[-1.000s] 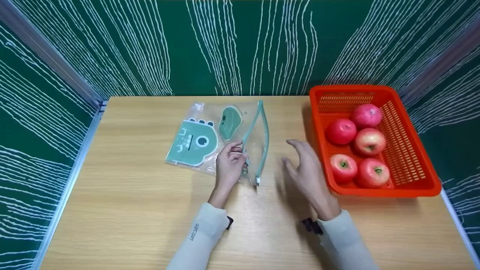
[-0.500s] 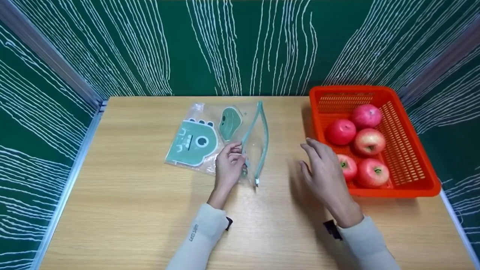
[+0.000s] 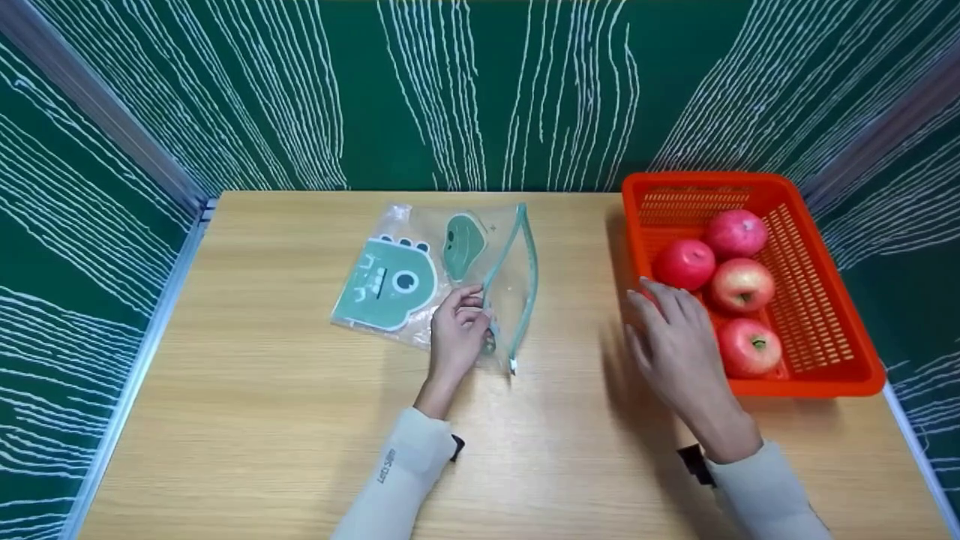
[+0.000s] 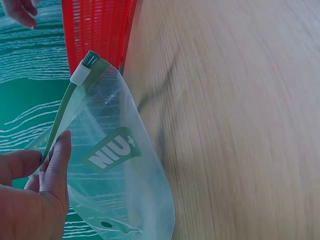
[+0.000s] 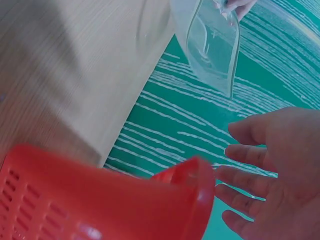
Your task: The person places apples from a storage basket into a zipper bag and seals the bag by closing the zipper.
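Note:
A clear zip bag (image 3: 510, 300) with green monster prints lies on the table, its green-edged mouth spread apart. My left hand (image 3: 457, 330) pinches the near edge of that mouth; in the left wrist view, thumb and fingers meet on the green zip strip (image 4: 61, 111), below a white slider (image 4: 80, 75). My right hand (image 3: 679, 356) hovers over the left rim of an orange-red basket (image 3: 817, 386), fingers relaxed and apart, holding nothing in the right wrist view. Apples in the basket include a red one (image 3: 685, 264) and one by my knuckles (image 3: 750, 347). The hand hides the front-left apple.
Two further apples, a pinkish one (image 3: 736, 233) and a paler one (image 3: 742, 285), sit deeper in the basket. Bare wooden table (image 3: 570, 300) lies between bag and basket. Green walls with white lines (image 3: 495, 97) enclose the back and sides.
My right hand has moved right, from beside the basket to above its left rim, covering the front-left apple. The left hand keeps its pinch on the bag, nearly still.

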`<move>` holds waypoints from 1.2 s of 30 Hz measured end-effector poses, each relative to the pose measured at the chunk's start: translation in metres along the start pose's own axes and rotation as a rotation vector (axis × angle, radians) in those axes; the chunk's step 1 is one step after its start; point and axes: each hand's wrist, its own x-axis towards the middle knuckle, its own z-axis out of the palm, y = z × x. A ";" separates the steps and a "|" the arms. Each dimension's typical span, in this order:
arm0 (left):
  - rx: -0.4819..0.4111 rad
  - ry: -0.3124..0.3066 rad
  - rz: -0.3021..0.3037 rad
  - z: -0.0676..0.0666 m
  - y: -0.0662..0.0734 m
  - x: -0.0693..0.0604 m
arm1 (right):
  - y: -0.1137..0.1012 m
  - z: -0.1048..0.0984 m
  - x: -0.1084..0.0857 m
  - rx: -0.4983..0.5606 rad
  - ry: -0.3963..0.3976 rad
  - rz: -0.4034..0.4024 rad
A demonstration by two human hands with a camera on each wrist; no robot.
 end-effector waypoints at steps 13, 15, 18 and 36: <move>0.001 -0.001 -0.049 -0.002 0.000 0.000 | 0.028 -0.017 -0.009 -0.064 -0.112 0.155; -0.003 0.000 -0.053 -0.003 0.000 -0.001 | 0.033 -0.019 -0.010 -0.070 -0.133 0.171; -0.005 0.000 -0.054 -0.003 -0.001 -0.001 | 0.039 -0.023 -0.012 -0.079 -0.167 0.187; -0.002 0.011 -0.017 -0.004 -0.005 -0.003 | 0.066 -0.045 -0.008 -0.103 -0.422 0.187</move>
